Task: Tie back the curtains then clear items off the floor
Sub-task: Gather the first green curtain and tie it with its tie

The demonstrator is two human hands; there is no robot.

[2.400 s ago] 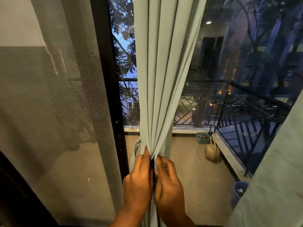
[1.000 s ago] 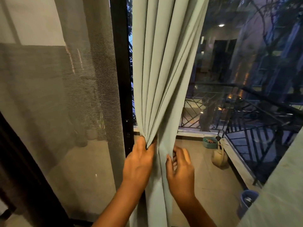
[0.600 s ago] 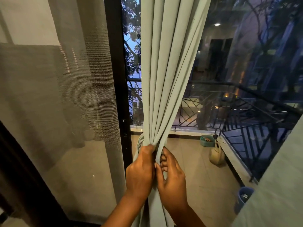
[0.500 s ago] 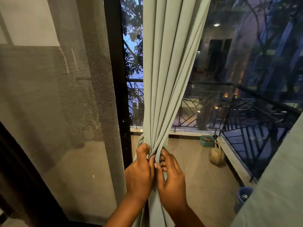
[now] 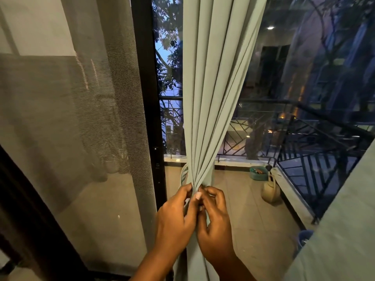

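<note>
Out on the balcony floor (image 5: pixel 253 220), a small teal basket (image 5: pixel 258 173) sits by the railing (image 5: pixel 316 151) with some orange and dark bits inside, too small to make out. Beside it stands a beige watering can (image 5: pixel 271 191), rounded, with a looped handle. A blue bucket (image 5: pixel 303 238) peeks out at the lower right; I cannot tell what it holds.

The curtain (image 5: pixel 211 94) is pale green, matte cloth, gathered into long narrow pleats that pinch to a waist in the middle of the glass door. A strip of the same cloth loops out at the left of that waist. The left hand (image 5: pixel 174 218) and right hand (image 5: pixel 215 220) both pinch the bunched folds there, fingers curled, knuckles touching. To the left hangs a fine grey mesh screen (image 5: pixel 81 128) beside a black door frame (image 5: pixel 146 98). No writing is readable.
</note>
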